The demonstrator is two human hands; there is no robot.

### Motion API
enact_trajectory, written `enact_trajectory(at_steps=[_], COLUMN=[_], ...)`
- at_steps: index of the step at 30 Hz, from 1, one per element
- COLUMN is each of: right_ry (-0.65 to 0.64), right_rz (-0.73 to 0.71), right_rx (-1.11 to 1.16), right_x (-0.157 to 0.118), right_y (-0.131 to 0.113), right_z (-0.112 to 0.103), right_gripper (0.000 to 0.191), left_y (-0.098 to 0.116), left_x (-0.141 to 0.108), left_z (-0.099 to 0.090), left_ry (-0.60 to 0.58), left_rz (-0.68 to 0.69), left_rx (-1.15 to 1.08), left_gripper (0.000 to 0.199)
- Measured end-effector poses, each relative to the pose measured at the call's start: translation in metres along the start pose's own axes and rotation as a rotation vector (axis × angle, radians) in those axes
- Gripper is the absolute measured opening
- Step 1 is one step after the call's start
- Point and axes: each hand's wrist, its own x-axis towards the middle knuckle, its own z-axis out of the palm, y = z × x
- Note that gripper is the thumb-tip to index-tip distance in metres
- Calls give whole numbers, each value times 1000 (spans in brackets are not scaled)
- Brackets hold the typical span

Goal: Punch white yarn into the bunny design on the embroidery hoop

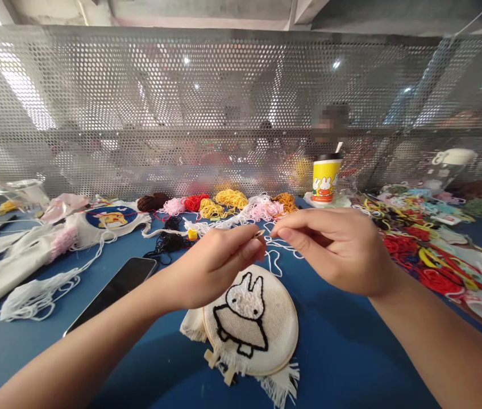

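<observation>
My left hand (219,264) is closed in a pinch, and the small gold-coloured end of a needle (260,233) pokes out between thumb and forefinger. Just to its right, my right hand (339,250) pinches a strand of white yarn (273,262), which trails down behind the fingers to the table. The two sets of fingertips are close but apart. Below them lies a round embroidery hoop (281,335) with cream cloth, showing a black-outlined rabbit (243,312) with a tufted white face. Frayed cloth edges stick out around the hoop.
Left of the hoop lies a black phone (113,292), with white yarn (38,295) and a stitched blue piece (111,218) beyond. Coloured yarn piles (228,201) line the back by a perforated metal screen (224,102). A yellow cup (325,179) stands there; more yarn (432,250) is heaped right.
</observation>
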Motion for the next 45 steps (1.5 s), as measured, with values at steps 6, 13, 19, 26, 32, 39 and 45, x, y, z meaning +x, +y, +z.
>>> enact_trajectory(at_steps=[6, 13, 19, 26, 32, 39, 45], right_ry=[16, -5, -16, -43, -131, -229, -291], right_rz=[-3, 1, 10, -9, -18, 2, 87], right_rx=[-1, -11, -20, -37, -54, -99, -96], right_x=[0, 0, 0, 0, 1, 0, 0], right_y=[1, 1, 1, 1, 3, 6, 7], right_z=[0, 0, -1, -1, -3, 0, 2], right_gripper=[13, 13, 15, 15, 19, 24, 22], left_y=[1, 2, 2, 1, -6, -12, -13], left_x=[-1, -1, -1, 1, 1, 0, 0], left_z=[0, 0, 2, 1, 4, 8, 10], left_ry=[-2, 6, 4, 13, 14, -44, -89], left_rz=[3, -2, 10, 50, 71, 78, 34], left_rx=[5, 8, 41, 202, 532, 794, 861], left_gripper=[27, 27, 28, 24, 15, 15, 15])
